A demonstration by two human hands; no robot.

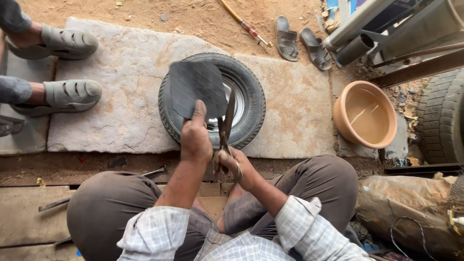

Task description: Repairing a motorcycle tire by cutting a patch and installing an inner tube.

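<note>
Left hand (195, 137) pinching dark, rounded rubber sheet (197, 88) upright above small black tyre (251, 104); right hand (231, 165) clenched around long metal shears (226, 129), blades pointing away, meeting sheet's right edge.

black rubber sheet (195, 88), terracotta basin (366, 113), grey sandals (67, 94)

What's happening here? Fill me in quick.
A seated person is cutting a dark rubber sheet with big scissors. The left hand holds the sheet up by its lower edge; the right hand grips the scissor handles, blades at the sheet's right edge. Below them a tyre lies flat on a stone slab. A clay bowl sits to the right, and another person's sandalled feet rest on the left.
</note>
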